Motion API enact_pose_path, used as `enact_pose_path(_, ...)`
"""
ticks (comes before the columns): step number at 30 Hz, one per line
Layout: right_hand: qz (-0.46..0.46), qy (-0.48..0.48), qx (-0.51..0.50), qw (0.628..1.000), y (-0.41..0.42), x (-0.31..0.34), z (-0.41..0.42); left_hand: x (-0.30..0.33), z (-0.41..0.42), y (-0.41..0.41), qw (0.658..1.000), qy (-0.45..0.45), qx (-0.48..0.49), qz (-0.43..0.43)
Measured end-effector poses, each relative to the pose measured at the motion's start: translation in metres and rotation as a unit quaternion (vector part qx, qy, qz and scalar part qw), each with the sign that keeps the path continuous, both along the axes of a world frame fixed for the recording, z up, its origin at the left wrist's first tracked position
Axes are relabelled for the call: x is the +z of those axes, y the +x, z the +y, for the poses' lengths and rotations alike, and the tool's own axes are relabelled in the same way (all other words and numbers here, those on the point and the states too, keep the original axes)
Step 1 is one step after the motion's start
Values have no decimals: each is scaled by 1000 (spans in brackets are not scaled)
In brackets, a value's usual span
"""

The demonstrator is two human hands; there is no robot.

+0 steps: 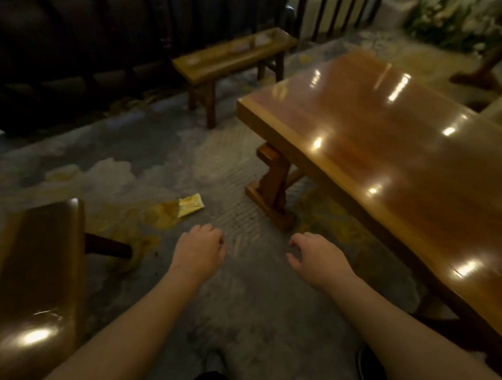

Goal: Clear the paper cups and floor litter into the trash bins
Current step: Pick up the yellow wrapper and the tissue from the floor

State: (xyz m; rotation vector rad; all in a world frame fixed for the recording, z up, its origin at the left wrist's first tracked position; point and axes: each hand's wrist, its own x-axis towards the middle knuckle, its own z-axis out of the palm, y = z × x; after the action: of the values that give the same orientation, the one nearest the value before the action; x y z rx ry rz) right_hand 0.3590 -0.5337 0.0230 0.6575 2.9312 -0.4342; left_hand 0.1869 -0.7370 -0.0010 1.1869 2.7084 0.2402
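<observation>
Litter: one yellow wrapper (190, 204) lies flat on floor (251, 307), centre-left of frame, btwn left bench (37, 279) and large glossy bench (404, 163) at right. Left hand (199, 248) below wrapper, near but apart, fingers curled loosely, holding nothing. Right hand (315, 255) at centre-right, fingers half curled, empty, beside large bench. Small bench (232, 54) at upper centre carries pale items, too blurred to ID.

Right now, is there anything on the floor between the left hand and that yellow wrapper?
No. In the head view, only bare patterned carpet lies between the left hand and the yellow wrapper. Both hands are empty.
</observation>
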Motion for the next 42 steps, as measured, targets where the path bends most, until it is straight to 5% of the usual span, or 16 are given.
enact_pose_path(13, 1, -28, 110, 994, -222, 9, -46, 11, -49, -154, 994, -46, 94, 9)
enact_pose_path(27, -101, -77, 167, 978, -463, -118, 74, -90, 82, -363, 974, -149, 161, -60)
enact_pose_path(34, -159, -93, 147, 972, -539, -198, 117, -180, 137, -446, 961, -175, 171, -130)
enact_pose_path(42, -187, -76, 93, 975, -585, -344, 115, -356, 150, -521, 949, -223, 129, -180)
